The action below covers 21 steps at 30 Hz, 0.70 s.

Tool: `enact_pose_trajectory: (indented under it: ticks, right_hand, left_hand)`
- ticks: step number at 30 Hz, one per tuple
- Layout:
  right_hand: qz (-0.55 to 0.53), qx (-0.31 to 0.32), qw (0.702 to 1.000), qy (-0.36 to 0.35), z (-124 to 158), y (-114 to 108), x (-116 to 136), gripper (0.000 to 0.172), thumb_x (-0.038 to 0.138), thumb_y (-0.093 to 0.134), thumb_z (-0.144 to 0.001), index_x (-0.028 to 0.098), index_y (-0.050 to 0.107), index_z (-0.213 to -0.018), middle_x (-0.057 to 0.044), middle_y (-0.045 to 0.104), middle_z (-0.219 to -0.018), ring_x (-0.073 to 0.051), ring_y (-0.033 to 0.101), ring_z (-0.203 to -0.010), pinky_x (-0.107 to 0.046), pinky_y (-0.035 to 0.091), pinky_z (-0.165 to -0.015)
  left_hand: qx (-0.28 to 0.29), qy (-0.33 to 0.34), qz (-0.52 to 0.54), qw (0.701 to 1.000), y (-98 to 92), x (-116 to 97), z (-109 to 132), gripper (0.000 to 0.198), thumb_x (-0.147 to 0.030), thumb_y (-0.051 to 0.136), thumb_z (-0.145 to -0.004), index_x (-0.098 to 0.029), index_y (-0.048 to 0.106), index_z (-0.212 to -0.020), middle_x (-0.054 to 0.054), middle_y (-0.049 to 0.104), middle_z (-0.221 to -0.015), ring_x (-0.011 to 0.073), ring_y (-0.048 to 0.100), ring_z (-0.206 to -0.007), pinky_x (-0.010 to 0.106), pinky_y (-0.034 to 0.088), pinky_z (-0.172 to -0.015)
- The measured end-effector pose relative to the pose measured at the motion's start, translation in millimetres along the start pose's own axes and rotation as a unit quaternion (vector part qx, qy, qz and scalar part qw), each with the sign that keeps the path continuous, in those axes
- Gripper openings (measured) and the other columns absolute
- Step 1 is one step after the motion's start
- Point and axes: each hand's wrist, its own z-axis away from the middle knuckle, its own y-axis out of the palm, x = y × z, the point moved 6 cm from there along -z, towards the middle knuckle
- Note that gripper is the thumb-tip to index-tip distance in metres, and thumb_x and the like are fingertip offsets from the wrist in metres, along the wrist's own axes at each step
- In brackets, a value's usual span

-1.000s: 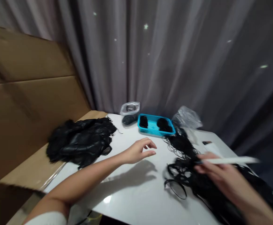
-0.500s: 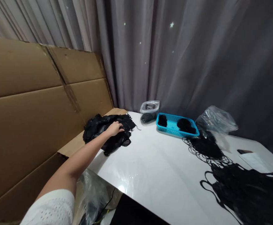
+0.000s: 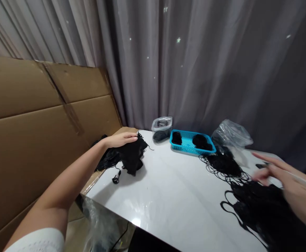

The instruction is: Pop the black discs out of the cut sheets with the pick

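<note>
My left hand (image 3: 123, 139) is closed on the top edge of a black fabric piece (image 3: 132, 157), lifting it so that it hangs above the white table. A frayed, lacy edge and a thin black cord hang from it. Behind and under my forearm lies more of the crumpled black fabric heap (image 3: 108, 159). My right hand (image 3: 281, 175), blurred by motion, is over a pile of black strappy fabric (image 3: 263, 210) at the right. One finger stretches out and the others are bent. A thin pale strip runs along this hand; whether it is held is unclear.
A blue basket (image 3: 180, 148) holds black bundles. Beside it stands a lidded clear tub (image 3: 162, 129). Black cord loops (image 3: 225, 166) and a clear plastic bag (image 3: 230, 133) lie right of the basket. A cardboard wall (image 3: 37, 140) bounds the left; curtains hang behind the white table (image 3: 163, 189).
My left hand has gripped a fabric piece from the heap and raised it. My right hand has come into view at the right. The view has shifted slightly.
</note>
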Motion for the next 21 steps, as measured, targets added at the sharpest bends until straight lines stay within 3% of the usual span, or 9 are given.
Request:
enact_pose_trajectory:
  ticks: [2,4,6,8,10,14,17,19,21]
  right_hand:
    - [-0.119,0.098,0.988,-0.005,-5,45,29,0.037,0.062,0.048,-0.092,0.035,0.066,-0.11,-0.01,0.076,-0.096,-0.029,0.069,-0.082,-0.05,0.049,-0.089]
    - [-0.244,0.177,0.952,-0.054,-7,86,70,0.034,0.057,0.048,-0.095,0.026,0.06,-0.088,-0.011,0.07,-0.121,-0.03,0.065,-0.111,-0.047,0.047,-0.098]
    - [-0.306,0.209,0.922,-0.112,-9,117,106,0.035,0.055,0.05,-0.096,0.023,0.05,-0.082,-0.011,0.064,-0.132,-0.027,0.057,-0.123,-0.044,0.042,-0.104]
    - [-0.344,0.263,0.891,-0.137,-10,143,127,0.042,0.063,0.049,-0.094,0.022,0.047,-0.084,-0.012,0.063,-0.13,-0.026,0.056,-0.12,-0.043,0.04,-0.104]
    - [-0.387,0.343,0.848,-0.119,-5,164,130,0.049,0.07,0.053,-0.088,0.022,0.043,-0.084,-0.01,0.066,-0.11,-0.023,0.059,-0.104,-0.039,0.043,-0.095]
    - [-0.416,0.481,0.771,-0.02,14,180,99,0.055,0.061,0.074,-0.075,0.022,0.036,-0.079,0.002,0.047,-0.075,-0.013,0.044,-0.068,-0.024,0.037,-0.063]
    - [-0.348,0.52,0.779,0.029,19,178,67,0.057,0.05,0.082,-0.067,0.021,0.033,-0.077,0.004,0.04,-0.073,-0.01,0.035,-0.063,-0.021,0.026,-0.053]
    - [-0.266,0.498,0.825,0.007,8,173,51,0.055,0.047,0.081,-0.068,0.021,0.032,-0.073,0.005,0.038,-0.072,-0.01,0.032,-0.063,-0.021,0.025,-0.053]
    - [-0.176,0.428,0.886,-0.037,-13,165,40,0.056,0.047,0.079,-0.07,0.02,0.03,-0.068,0.005,0.039,-0.069,-0.01,0.031,-0.062,-0.022,0.026,-0.055]
  left_hand:
    - [0.014,0.016,0.054,0.998,3.7,-30,-5,0.068,-0.077,0.049,-0.086,-0.017,0.067,-0.113,0.008,0.069,-0.107,0.0217,0.062,-0.099,0.029,0.048,-0.088]
    - [0.028,0.03,0.096,0.995,11.7,-58,-13,0.075,-0.08,0.052,-0.082,-0.017,0.066,-0.12,0.009,0.071,-0.107,0.022,0.065,-0.094,0.031,0.051,-0.085]
    - [0.045,0.04,0.138,0.989,23.2,-82,-23,0.077,-0.081,0.057,-0.078,-0.02,0.064,-0.124,0.008,0.071,-0.107,0.0216,0.067,-0.092,0.033,0.053,-0.084]
    - [0.08,0.042,0.188,0.978,36.8,-101,-30,0.076,-0.079,0.064,-0.074,-0.02,0.065,-0.123,0.007,0.071,-0.104,0.0205,0.067,-0.089,0.033,0.053,-0.082]
    - [0.117,0.051,0.226,0.966,47.8,-115,-35,0.073,-0.076,0.069,-0.072,-0.02,0.066,-0.117,0.006,0.07,-0.099,0.0188,0.066,-0.084,0.031,0.053,-0.079]
    - [0.167,0.128,0.154,0.965,55.6,-128,-36,0.07,-0.081,0.053,-0.081,-0.019,0.061,-0.112,0.005,0.067,-0.096,0.016,0.064,-0.079,0.026,0.05,-0.071]
    - [0.213,0.152,0.078,0.962,58.5,-120,-38,0.069,-0.08,0.058,-0.077,-0.017,0.062,-0.102,0.005,0.068,-0.092,0.0172,0.064,-0.078,0.025,0.049,-0.068]
    - [0.229,0.146,0.022,0.962,59.4,-107,-43,0.059,-0.067,0.075,-0.068,-0.017,0.066,-0.098,0.002,0.069,-0.089,0.0179,0.065,-0.079,0.022,0.048,-0.068]
    - [0.206,0.13,-0.051,0.969,55.5,-91,-53,0.042,-0.049,0.082,-0.065,-0.019,0.069,-0.092,-0.001,0.069,-0.08,0.0169,0.064,-0.076,0.02,0.045,-0.065]
